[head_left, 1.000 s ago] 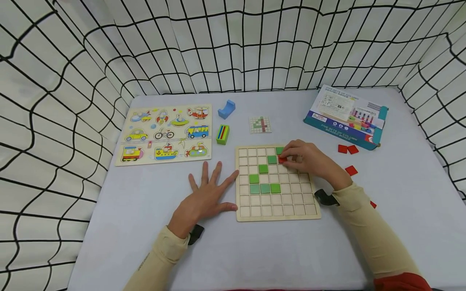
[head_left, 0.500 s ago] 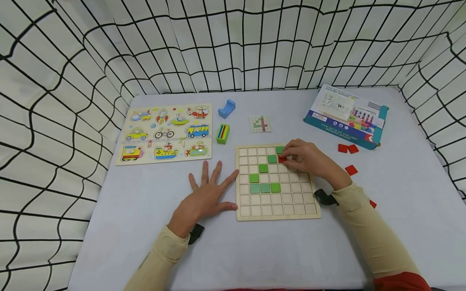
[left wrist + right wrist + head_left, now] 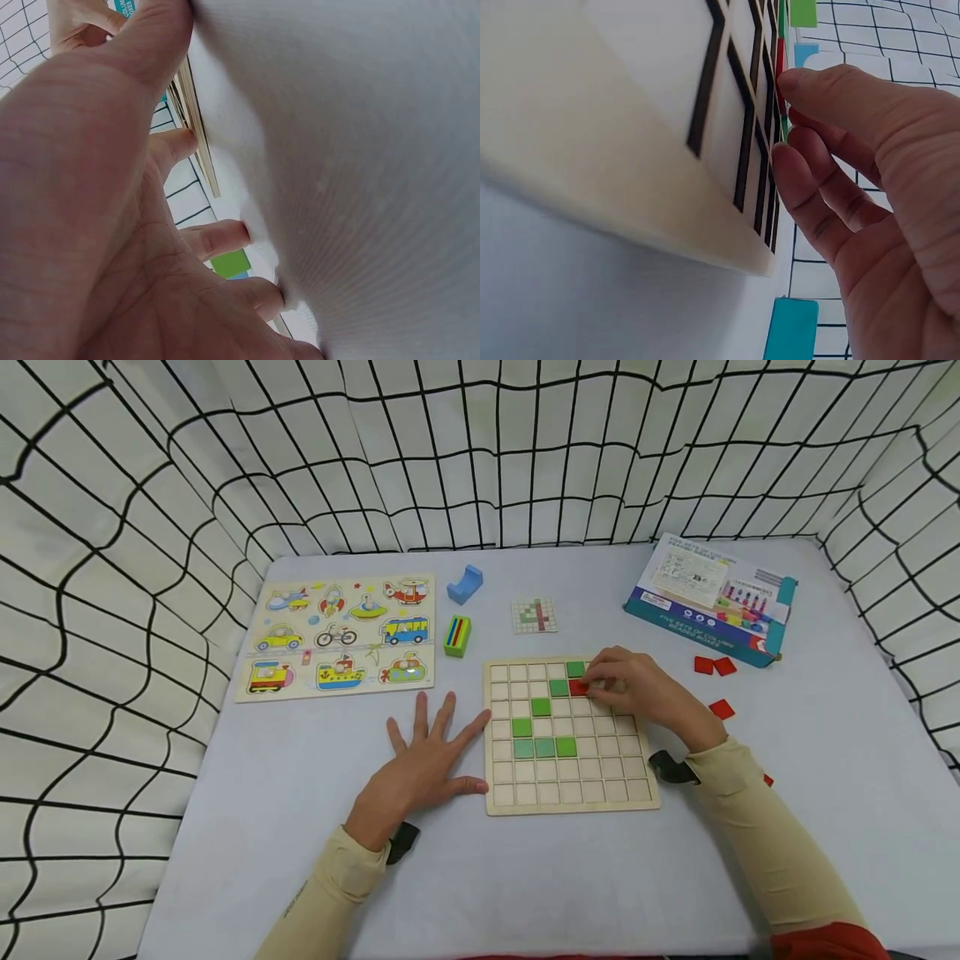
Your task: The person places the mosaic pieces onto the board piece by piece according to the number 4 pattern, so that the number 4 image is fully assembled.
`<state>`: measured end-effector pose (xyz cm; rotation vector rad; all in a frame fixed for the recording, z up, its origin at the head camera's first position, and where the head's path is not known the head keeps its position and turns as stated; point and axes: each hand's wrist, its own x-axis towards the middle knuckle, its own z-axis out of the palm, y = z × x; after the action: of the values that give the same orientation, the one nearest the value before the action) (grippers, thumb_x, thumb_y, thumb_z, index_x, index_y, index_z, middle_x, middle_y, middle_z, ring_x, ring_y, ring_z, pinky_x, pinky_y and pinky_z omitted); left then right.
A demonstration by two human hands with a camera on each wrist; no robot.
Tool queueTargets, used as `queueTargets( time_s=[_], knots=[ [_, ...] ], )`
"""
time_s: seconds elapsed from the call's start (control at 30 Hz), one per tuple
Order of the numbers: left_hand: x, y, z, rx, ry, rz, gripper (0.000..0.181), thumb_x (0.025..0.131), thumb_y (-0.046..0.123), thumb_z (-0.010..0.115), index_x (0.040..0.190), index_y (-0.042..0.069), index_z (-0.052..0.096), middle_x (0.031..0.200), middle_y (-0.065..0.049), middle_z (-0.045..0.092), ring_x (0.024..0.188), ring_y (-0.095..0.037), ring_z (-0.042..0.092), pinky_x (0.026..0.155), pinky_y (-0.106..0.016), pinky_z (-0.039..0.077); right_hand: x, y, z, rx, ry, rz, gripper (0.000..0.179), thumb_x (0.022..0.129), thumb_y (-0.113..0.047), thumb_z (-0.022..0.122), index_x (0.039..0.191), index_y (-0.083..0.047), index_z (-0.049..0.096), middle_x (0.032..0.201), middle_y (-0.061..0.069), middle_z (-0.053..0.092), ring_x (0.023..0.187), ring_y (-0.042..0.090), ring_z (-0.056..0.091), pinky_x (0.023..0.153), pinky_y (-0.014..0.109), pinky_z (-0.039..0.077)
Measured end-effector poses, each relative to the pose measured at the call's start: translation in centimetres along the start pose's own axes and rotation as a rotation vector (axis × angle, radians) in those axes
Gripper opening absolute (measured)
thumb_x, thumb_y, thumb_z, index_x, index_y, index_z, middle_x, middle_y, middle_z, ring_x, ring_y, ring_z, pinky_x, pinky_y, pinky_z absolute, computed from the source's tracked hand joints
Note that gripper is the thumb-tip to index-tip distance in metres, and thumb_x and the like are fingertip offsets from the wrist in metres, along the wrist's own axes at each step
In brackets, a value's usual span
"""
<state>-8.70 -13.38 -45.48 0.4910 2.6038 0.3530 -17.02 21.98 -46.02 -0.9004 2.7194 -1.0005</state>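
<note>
A wooden grid board lies on the white table, with several green square tiles in its cells. My right hand is over the board's upper right part, its bent fingertips on the right edge of a red square tile beside the green ones. The right wrist view shows the thumb and fingers at that red tile, close along the board's surface. My left hand rests flat with fingers spread, thumb and index finger against the board's left edge.
Loose red tiles lie to the right, below a blue box. Behind the board is a small pattern card. A picture puzzle board, green block and blue block stand left. Black netting surrounds the table.
More of the red tile shows beside my right fingertips as they shift very slightly right. My left hand stays in place at the board's edge.
</note>
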Motion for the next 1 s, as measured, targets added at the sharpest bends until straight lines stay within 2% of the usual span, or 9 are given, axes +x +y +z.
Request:
queueTargets(
  time_s=[0.13, 0.27, 0.37, 0.43, 0.6, 0.67, 0.83, 0.9, 1.0],
  knots=[
    [0.1, 0.1, 0.1, -0.006, -0.003, 0.008, 0.100, 0.092, 0.060, 0.077, 0.172, 0.036, 0.022, 0.181, -0.022, -0.002, 0.162, -0.058, -0.017, 0.116, -0.091, -0.002, -0.1, 0.1, 0.0, -0.017, 0.010, -0.020, 0.018, 0.092, -0.004, 0.083, 0.110, -0.007, 0.083, 0.113, 0.009, 0.074, 0.101, 0.024, 0.064, 0.084, 0.039, 0.059],
    [0.2, 0.0, 0.2, -0.003, -0.004, 0.006, 0.100, 0.092, 0.059, 0.078, 0.172, 0.036, 0.023, 0.181, -0.022, -0.002, 0.162, -0.059, -0.017, 0.116, -0.091, -0.001, -0.5, 0.0, -0.8, -0.042, 0.026, 0.011, 0.020, 0.093, -0.007, 0.083, 0.113, -0.007, 0.083, 0.117, 0.009, 0.074, 0.101, 0.024, 0.066, 0.085, 0.042, 0.061],
    [0.1, -0.2, 0.2, 0.007, -0.006, -0.001, 0.100, 0.092, 0.059, 0.078, 0.172, 0.036, 0.022, 0.181, -0.022, -0.002, 0.162, -0.058, -0.017, 0.116, -0.091, -0.001, -1.3, 0.1, -2.1, -0.056, 0.085, 0.021, 0.025, 0.092, -0.005, 0.083, 0.118, -0.005, 0.081, 0.125, 0.011, 0.074, 0.098, 0.025, 0.073, 0.085, 0.038, 0.063],
    [0.1, -0.2, 0.2, 0.007, -0.005, -0.001, 0.100, 0.092, 0.059, 0.078, 0.172, 0.036, 0.023, 0.181, -0.022, -0.001, 0.162, -0.058, -0.018, 0.116, -0.091, -0.001, -2.2, 0.2, -3.4, -0.053, 0.152, 0.010, 0.030, 0.090, -0.002, 0.084, 0.120, -0.004, 0.080, 0.132, 0.013, 0.073, 0.096, 0.024, 0.077, 0.085, 0.028, 0.063],
    [0.1, -0.2, 0.2, 0.003, 0.000, 0.006, 0.099, 0.092, 0.059, 0.078, 0.172, 0.035, 0.023, 0.181, -0.023, -0.001, 0.162, -0.059, -0.017, 0.116, -0.092, -0.001, -4.8, 0.3, -6.8, -0.001, 0.311, -0.008, 0.041, 0.084, 0.011, 0.084, 0.123, -0.003, 0.078, 0.144, 0.011, 0.066, 0.103, 0.000, 0.074, 0.088, 0.006, 0.054],
    [0.0, -0.2, 0.2, 0.006, 0.000, 0.006, 0.099, 0.092, 0.060, 0.077, 0.172, 0.035, 0.023, 0.181, -0.023, -0.001, 0.162, -0.058, -0.018, 0.115, -0.092, 0.000, -5.8, 0.3, -8.0, 0.026, 0.357, -0.003, 0.044, 0.083, 0.015, 0.082, 0.123, -0.002, 0.078, 0.146, 0.009, 0.064, 0.110, -0.008, 0.068, 0.089, 0.005, 0.054],
    [0.0, -0.1, 0.1, 0.006, 0.004, 0.011, 0.099, 0.092, 0.060, 0.077, 0.172, 0.034, 0.024, 0.181, -0.023, 0.000, 0.162, -0.058, -0.018, 0.115, -0.092, -0.001, -7.9, 0.3, -10.3, 0.007, 0.452, 0.043, 0.048, 0.082, 0.020, 0.080, 0.125, 0.000, 0.077, 0.139, -0.007, 0.066, 0.114, -0.009, 0.064, 0.088, 0.002, 0.051],
    [0.0, -0.1, 0.1, 0.002, 0.001, 0.011, 0.099, 0.092, 0.060, 0.077, 0.172, 0.034, 0.024, 0.181, -0.023, 0.000, 0.162, -0.058, -0.018, 0.115, -0.092, -0.001, -8.5, 0.5, -10.8, -0.027, 0.471, 0.069, 0.049, 0.082, 0.019, 0.082, 0.126, -0.002, 0.077, 0.132, -0.018, 0.065, 0.110, -0.010, 0.064, 0.088, 0.001, 0.049],
    [0.0, -0.1, 0.0, 0.000, -0.002, 0.012, 0.100, 0.092, 0.059, 0.077, 0.172, 0.034, 0.024, 0.181, -0.023, 0.000, 0.162, -0.059, -0.018, 0.115, -0.092, -0.002, -9.3, 0.8, -11.2, -0.067, 0.487, 0.110, 0.047, 0.083, 0.013, 0.084, 0.127, -0.005, 0.078, 0.125, -0.027, 0.063, 0.103, -0.014, 0.064, 0.087, -0.001, 0.047]
  ],
)
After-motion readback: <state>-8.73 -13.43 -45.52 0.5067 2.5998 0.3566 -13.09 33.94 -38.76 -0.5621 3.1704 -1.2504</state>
